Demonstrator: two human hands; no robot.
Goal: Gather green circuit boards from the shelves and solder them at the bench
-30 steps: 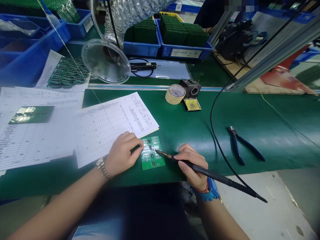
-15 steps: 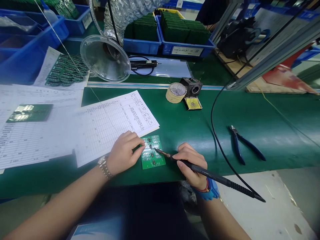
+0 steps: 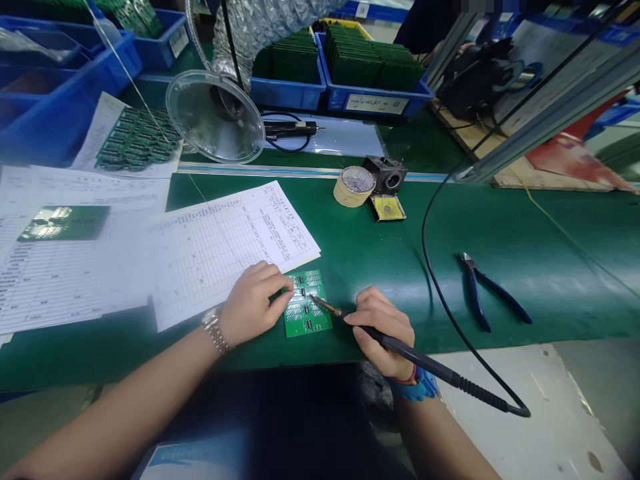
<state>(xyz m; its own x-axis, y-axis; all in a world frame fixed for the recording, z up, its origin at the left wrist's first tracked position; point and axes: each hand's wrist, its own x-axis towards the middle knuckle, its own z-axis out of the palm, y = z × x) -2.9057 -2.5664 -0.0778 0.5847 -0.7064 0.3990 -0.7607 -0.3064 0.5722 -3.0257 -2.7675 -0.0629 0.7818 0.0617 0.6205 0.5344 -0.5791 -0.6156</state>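
A small green circuit board (image 3: 315,323) lies on the green bench mat, with several dark components in a column down its middle. My right hand (image 3: 383,327) grips a black soldering iron (image 3: 425,360) like a pen. The iron's tip meets the board near its centre, beside one of the components. At the board's left edge, my left hand (image 3: 257,297) is closed in a pinch on a thin solder wire (image 3: 220,223), which runs down across the paper from the upper left. The wire's end at the board is too fine to make out clearly.
Printed sheets (image 3: 235,233) lie left, another board (image 3: 65,223) on them. A clear fume hood (image 3: 215,117) hangs behind. A solder-filled tub (image 3: 354,187), iron stand (image 3: 385,175) and yellow sponge (image 3: 389,208) stand ahead; cutters (image 3: 487,287) lie right. Blue bins (image 3: 375,100) line the back.
The view has shifted slightly. Both hands, the soldering iron and the board keep nearly the same places relative to each other; the iron's cable end sits a little lower.
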